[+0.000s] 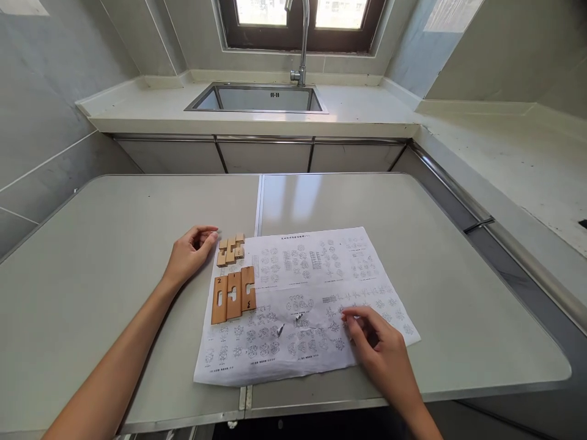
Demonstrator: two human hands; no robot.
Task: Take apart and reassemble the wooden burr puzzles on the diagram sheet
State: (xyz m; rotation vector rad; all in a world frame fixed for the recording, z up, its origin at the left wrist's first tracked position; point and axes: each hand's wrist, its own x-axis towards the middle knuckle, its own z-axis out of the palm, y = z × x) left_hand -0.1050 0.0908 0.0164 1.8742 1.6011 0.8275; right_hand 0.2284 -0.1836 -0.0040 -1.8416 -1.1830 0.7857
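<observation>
My left hand (190, 253) rests on the table just left of a small group of pale notched wooden blocks (230, 250). Its fingers are loosely curled, with nothing in them. Over the lower right of a printed paper sheet (321, 275) hovers or rests my right hand (378, 345), fingers half bent and apart, holding nothing that I can see. Below the small blocks lie three brown wooden slats (233, 296), side by side on the sheet's left part. They have cut-out slots and handwritten numbers.
The sheet lies across the seam of a light folding table (458, 305) and has two small tears. Behind the table is a counter with a sink (257, 98) and a faucet (302, 49) under a window. Another counter (513, 165) runs along the right.
</observation>
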